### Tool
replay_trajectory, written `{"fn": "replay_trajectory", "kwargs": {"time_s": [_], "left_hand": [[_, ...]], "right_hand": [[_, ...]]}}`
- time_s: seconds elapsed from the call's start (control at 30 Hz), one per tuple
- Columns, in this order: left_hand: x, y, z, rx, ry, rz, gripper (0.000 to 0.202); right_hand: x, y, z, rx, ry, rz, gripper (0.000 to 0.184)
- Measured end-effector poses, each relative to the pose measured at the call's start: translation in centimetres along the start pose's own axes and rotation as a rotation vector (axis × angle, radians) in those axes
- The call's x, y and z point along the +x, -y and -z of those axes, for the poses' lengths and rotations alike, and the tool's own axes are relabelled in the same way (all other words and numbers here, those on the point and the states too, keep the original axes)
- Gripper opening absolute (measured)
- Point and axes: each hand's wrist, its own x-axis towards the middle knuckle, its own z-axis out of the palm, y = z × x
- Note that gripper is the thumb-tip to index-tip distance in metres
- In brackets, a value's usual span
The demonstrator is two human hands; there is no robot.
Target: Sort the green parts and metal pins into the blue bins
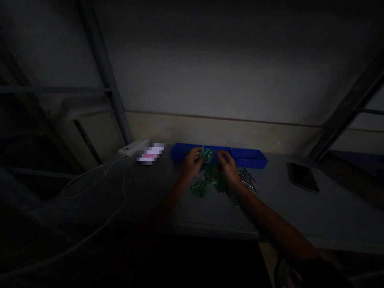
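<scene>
The green part point(206, 154), likely light and stiff, is pinched at its edge by the left hand point(191, 165); what the half-curled right hand point(229, 168) grips cannot be told.

The person's left hand point(191, 165) and right hand point(229, 171) were bare, with nothing worn on the fingers point(224, 157) that the dim light showed. Just behind the fingers, both wrists and forearms were uncovered as well. Far back from the fingers of the right hand, near the elbow, a dark sleeve edge point(322, 276) covered the arm, but its cloth was too dim to tell. The left arm was lost in shadow well behind its fingers.
</scene>
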Motion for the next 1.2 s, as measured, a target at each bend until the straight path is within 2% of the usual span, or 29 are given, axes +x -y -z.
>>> {"fn": "replay_trajectory", "kwargs": {"time_s": [0.1,0.17,0.3,0.4,0.5,0.53,0.6,0.7,0.77,0.83,0.9,1.0,1.1,1.2], "left_hand": [[-0.2,0.0,-0.2,0.088,0.084,-0.058,0.014],[-0.4,-0.1,-0.3,0.115,0.134,-0.102,0.011],[-0.7,-0.5,-0.2,0.208,0.152,-0.176,0.01],[-0.5,-0.4,0.1,0.303,0.124,-0.176,0.01],[-0.2,-0.1,0.3,0.267,0.177,-0.081,0.013],[-0.2,0.1,0.2,0.23,0.211,-0.035,0.014],[-0.2,0.2,0.1,0.151,0.257,0.061,0.017],[-0.4,-0.1,-0.2,0.01,0.255,0.221,0.017],[-0.4,-0.6,-0.2,-0.128,0.237,0.356,0.018],[-0.4,-1.1,-0.1,-0.273,0.241,0.471,0.026],[-0.3,-1.4,0.0,-0.371,0.257,0.508,0.036],[-0.3,-1.1,-0.1,-0.371,0.266,0.418,0.032],[-0.2,-0.3,-0.1,-0.244,0.219,0.297,0.027],[0.0,-0.2,0.5,-0.041,0.049,0.113,0.023]], "right_hand": [[-0.2,0.5,-0.3,0.104,0.099,-0.107,0.052],[-0.2,0.5,-0.4,0.163,0.146,-0.135,0.051],[0.0,-0.3,-0.4,0.176,0.063,-0.105,0.035],[0.0,-0.7,-0.4,0.194,-0.032,-0.068,0.042],[0.1,-0.9,-0.3,0.18,-0.075,0.017,0.057],[0.1,-0.9,-0.3,0.159,-0.082,0.056,0.055],[0.2,-1.0,-0.2,0.088,-0.071,0.133,0.039],[0.2,-1.1,0.0,-0.04,-0.002,0.214,0.016],[0.1,-1.0,0.0,-0.096,0.028,0.261,0.017],[-0.1,-0.8,0.1,-0.15,0.012,0.33,0.019],[-0.2,-0.6,0.2,-0.221,-0.014,0.408,0.02],[-0.1,-0.4,0.4,-0.297,-0.028,0.465,0.024],[0.0,-0.7,0.4,-0.32,-0.015,0.45,0.027],[0.3,-1.1,0.4,-0.302,-0.026,0.403,0.023]]}}
